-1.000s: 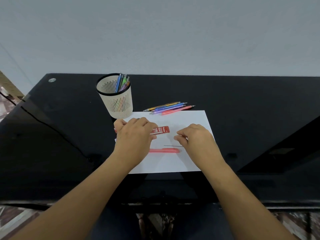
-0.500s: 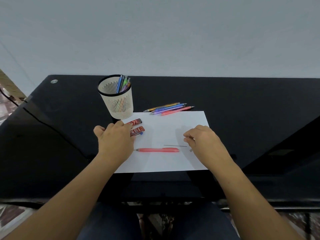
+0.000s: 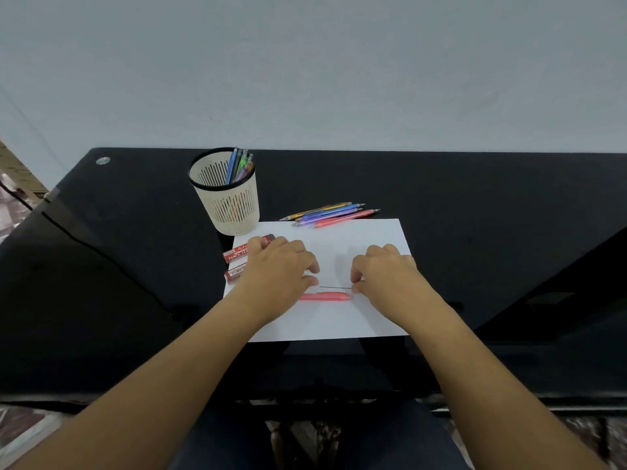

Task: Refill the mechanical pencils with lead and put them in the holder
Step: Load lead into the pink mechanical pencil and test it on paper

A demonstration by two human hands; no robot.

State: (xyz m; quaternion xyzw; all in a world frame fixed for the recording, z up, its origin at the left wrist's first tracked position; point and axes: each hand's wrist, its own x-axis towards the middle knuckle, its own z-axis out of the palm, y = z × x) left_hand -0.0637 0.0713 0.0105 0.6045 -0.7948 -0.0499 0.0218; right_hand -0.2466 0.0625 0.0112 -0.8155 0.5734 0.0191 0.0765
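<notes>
A glossy black desk (image 3: 475, 205) stands against a plain pale wall (image 3: 339, 69).

Pink pencil (image 3: 326, 296) lying flat, thin lead (image 3: 334, 287) alongside; cream holder (image 3: 228, 198) upright, part-filled.

You have the holder (image 3: 234, 212) just beyond the paper's (image 3: 339, 320) far-left corner, loose pencils (image 3: 330, 214) along its far edge, lead cases (image 3: 235, 255) at its left edge, and a pencil (image 3: 327, 296) and a lead (image 3: 336, 287) on it.

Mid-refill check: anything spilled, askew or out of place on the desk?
Nothing spilled or damaged. One loose lead lies bare on the paper, just above the pink pencil. Two lead cases lie askew at the paper's left edge.
</notes>
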